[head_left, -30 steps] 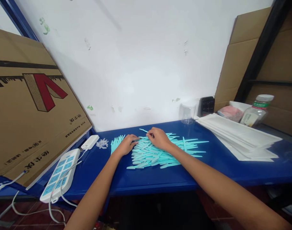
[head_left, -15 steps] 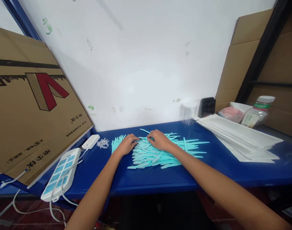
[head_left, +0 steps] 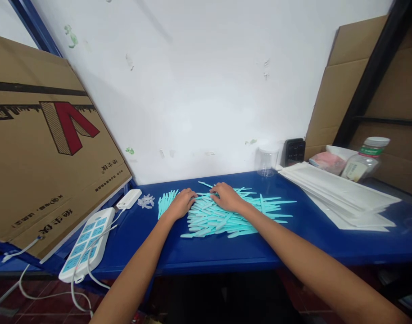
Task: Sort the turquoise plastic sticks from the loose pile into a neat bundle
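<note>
A wide pile of slim turquoise sticks (head_left: pixel 212 218), shaped like eyebrow razors, lies on the blue table. My left hand (head_left: pixel 182 203) is at the pile's left edge, its fingers bent and pinched on one turquoise stick. Over the back of the pile, my right hand (head_left: pixel 225 198) is also closed, thumb and fingers together near the stick's other end. Fingers partly hide that stick. Left of my left hand lies a smaller row of turquoise sticks (head_left: pixel 165 201), set side by side. A small heap of clear plastic pieces (head_left: pixel 146 201) sits beside this row.
At left are a white power strip (head_left: pixel 87 243) with cables, a small white box (head_left: pixel 129 198) and a large carton (head_left: pixel 57 148). A clear jar (head_left: pixel 267 163), a dark clock-like device (head_left: pixel 294 152), white envelopes (head_left: pixel 341 191) and a bottle (head_left: pixel 366 157) stand or lie at right.
Both hands stay in nearly the same place. The stick between them shows less plainly now, and the fingers have shifted slightly. The whole view has moved a little.
</note>
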Motion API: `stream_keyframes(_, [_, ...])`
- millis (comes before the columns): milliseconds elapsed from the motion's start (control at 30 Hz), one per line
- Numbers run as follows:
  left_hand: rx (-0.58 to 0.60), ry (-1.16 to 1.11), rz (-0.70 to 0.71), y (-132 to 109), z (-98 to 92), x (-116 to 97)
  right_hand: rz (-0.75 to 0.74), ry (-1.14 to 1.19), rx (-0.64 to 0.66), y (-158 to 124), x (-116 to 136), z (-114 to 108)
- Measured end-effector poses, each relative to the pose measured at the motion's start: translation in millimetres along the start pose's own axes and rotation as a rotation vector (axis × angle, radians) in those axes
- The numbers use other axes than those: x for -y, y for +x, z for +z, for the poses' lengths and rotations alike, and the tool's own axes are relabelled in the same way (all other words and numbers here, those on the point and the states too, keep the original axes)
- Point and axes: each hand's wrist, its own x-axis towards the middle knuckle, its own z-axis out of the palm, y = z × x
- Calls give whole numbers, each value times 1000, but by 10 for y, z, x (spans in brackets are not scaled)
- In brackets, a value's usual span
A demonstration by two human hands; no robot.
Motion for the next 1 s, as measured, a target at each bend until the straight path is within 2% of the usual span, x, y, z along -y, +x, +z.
stream_keyframes(467, [-63, -131, -69, 4, -93, -79, 28, -55, 27, -14, 63, -72])
stream_keyframes(733, [-176, -170, -85, 10, -99, 4, 80, -115, 74, -43, 123, -107])
stream_keyframes(1000, [-195, -219, -82, 19, -77, 36, 130, -108, 125, -8, 96, -132])
